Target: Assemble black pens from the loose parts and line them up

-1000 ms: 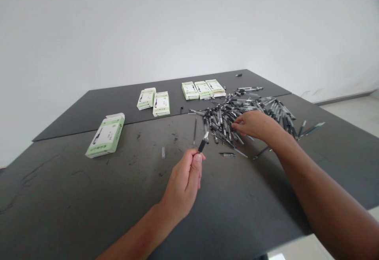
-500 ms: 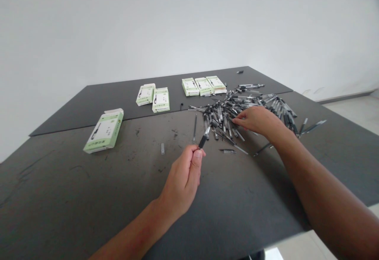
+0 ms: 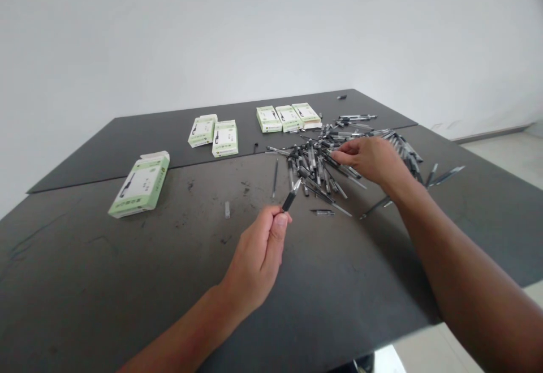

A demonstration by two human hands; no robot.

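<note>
My left hand (image 3: 258, 248) is closed round a pen (image 3: 292, 196), thumb on top. The pen's black grip and clear pointed tip stick out, aimed up and to the right; no cap covers the tip. My right hand (image 3: 369, 158) reaches over a heap of pens (image 3: 311, 155), fingers drawn together at its middle. What lies between those fingertips is hidden. In the heap, clear barrels and black parts lie crisscrossed. Between my left hand and the heap, a thin dark refill or pen (image 3: 275, 178) and a short pen piece (image 3: 323, 212) lie on the table.
A green and white box (image 3: 142, 186) with its flap up lies at the left. Two more boxes (image 3: 225, 138) sit farther back, and three (image 3: 289, 118) stand in a row behind the heap. A small clear cap (image 3: 227, 210) rests on the dark table (image 3: 169, 282).
The view has shifted slightly. My right hand has moved a little up and farther over the heap. My left hand keeps hold of the pen in nearly the same pose.
</note>
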